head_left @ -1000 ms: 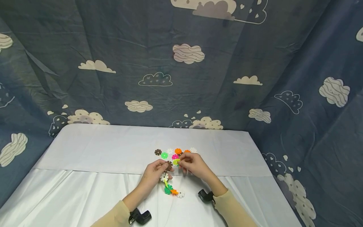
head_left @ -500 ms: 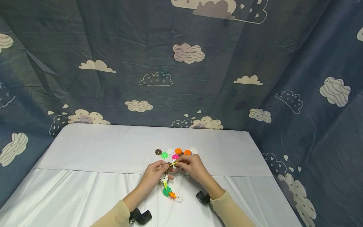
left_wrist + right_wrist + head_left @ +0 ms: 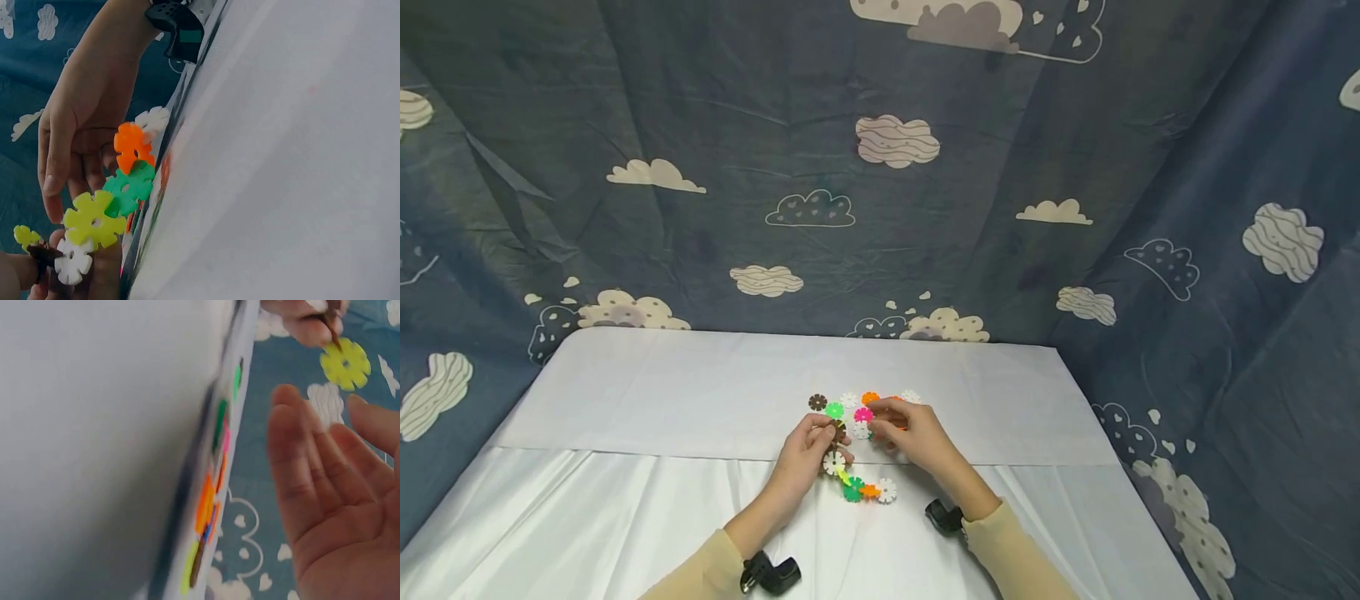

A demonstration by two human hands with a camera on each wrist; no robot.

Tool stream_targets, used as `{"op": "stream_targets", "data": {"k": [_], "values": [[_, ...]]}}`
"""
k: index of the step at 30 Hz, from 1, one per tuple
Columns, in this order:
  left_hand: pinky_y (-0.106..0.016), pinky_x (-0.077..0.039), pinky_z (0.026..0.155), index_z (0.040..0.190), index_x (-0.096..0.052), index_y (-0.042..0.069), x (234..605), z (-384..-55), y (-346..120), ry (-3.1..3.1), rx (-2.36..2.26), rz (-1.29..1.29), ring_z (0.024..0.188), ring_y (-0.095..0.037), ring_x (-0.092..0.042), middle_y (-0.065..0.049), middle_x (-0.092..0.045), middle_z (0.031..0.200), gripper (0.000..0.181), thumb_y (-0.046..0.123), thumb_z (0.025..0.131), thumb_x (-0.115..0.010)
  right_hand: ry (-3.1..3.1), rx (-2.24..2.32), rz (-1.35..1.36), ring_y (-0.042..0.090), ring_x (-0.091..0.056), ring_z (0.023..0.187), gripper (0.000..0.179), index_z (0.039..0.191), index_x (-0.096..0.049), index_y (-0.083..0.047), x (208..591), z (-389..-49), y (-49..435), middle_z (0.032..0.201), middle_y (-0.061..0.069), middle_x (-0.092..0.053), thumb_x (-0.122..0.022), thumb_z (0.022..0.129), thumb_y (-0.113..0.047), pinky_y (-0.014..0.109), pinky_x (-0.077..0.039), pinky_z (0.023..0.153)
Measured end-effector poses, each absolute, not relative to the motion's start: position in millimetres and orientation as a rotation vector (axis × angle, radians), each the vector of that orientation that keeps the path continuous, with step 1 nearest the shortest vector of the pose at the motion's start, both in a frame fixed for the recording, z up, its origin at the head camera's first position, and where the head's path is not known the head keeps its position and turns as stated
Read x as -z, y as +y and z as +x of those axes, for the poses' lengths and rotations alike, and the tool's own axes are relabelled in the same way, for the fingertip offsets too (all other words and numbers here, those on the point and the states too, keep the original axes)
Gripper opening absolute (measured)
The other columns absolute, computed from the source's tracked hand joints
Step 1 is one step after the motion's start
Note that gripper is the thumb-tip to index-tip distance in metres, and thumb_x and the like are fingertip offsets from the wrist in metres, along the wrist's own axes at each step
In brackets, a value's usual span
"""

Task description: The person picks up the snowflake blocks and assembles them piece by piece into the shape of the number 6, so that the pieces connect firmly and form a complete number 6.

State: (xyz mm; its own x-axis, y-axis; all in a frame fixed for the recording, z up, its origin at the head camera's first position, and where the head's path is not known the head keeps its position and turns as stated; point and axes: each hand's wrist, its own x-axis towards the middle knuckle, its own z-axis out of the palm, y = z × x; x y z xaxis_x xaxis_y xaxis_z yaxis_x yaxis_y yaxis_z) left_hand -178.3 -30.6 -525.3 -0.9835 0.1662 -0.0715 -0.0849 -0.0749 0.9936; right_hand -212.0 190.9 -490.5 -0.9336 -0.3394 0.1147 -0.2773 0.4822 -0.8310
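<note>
My left hand (image 3: 801, 454) pinches a brown snowflake disc (image 3: 838, 430) at the upper end of a chain of notched plastic discs. A yellow disc (image 3: 345, 364) is slotted onto this brown one. Below it hang a white disc (image 3: 833, 462), another yellow disc (image 3: 95, 220), a green disc (image 3: 853, 489), an orange disc (image 3: 132, 147) and a white end disc (image 3: 887, 491). My right hand (image 3: 917, 433) is apart from the chain, fingers loosely bent with nothing between them. It hovers by the loose discs, nearest to a pink disc (image 3: 863, 415).
Loose discs lie on the white-covered table (image 3: 662, 392) beyond the hands: a brown disc (image 3: 817, 402), a light green disc (image 3: 834, 410), an orange disc (image 3: 870, 398) and several others, some partly hidden by the right hand. A dark cloud-print curtain (image 3: 722, 233) stands behind.
My right hand brought the yellow disc to the brown one, let go of it there and drew back right toward the loose discs. The chain's lower end has swung up and right.
</note>
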Motion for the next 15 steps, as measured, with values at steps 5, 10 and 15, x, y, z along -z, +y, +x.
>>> {"op": "stream_targets", "data": {"k": [5, 10, 15], "values": [[-0.022, -0.06, 0.088, 0.146, -0.055, 0.002, 525.9, -181.0, -30.3, 1.938, -2.231, 0.055, 0.086, -0.014, -0.07, -0.018, -0.067, 0.111, 0.036, 0.01, 0.113, -0.04, 2.646, 1.515, -0.389, 0.027, -0.076, 0.078, 0.029, 0.132, -0.07, -0.003, 485.7, -220.9, 207.8, 0.101, 0.013, -0.08, -0.066, 0.106, -0.016, 0.037, -0.065, 0.068], [-0.029, -0.064, 0.086, 0.15, -0.052, 0.0, 526.5, -181.0, -30.8, 1.832, -2.268, 0.084, 0.084, -0.014, -0.068, -0.013, -0.059, 0.108, 0.041, 0.014, 0.114, -0.036, 2.634, 1.68, -0.205, 0.024, -0.075, 0.077, 0.03, 0.133, -0.068, -0.001, 480.5, -230.8, 227.3, 0.1, 0.019, -0.077, -0.062, 0.108, -0.017, 0.041, -0.066, 0.07], [-0.028, -0.063, 0.084, 0.147, -0.05, -0.002, 525.5, -179.3, -30.8, 1.841, -2.264, 0.116, 0.083, -0.014, -0.067, -0.01, -0.058, 0.106, 0.042, 0.024, 0.116, -0.04, 2.67, 1.725, -0.046, 0.019, -0.071, 0.072, 0.031, 0.133, -0.068, -0.001, 482.2, -239.1, 244.6, 0.097, 0.019, -0.076, -0.063, 0.108, -0.018, 0.033, -0.063, 0.064]]}}
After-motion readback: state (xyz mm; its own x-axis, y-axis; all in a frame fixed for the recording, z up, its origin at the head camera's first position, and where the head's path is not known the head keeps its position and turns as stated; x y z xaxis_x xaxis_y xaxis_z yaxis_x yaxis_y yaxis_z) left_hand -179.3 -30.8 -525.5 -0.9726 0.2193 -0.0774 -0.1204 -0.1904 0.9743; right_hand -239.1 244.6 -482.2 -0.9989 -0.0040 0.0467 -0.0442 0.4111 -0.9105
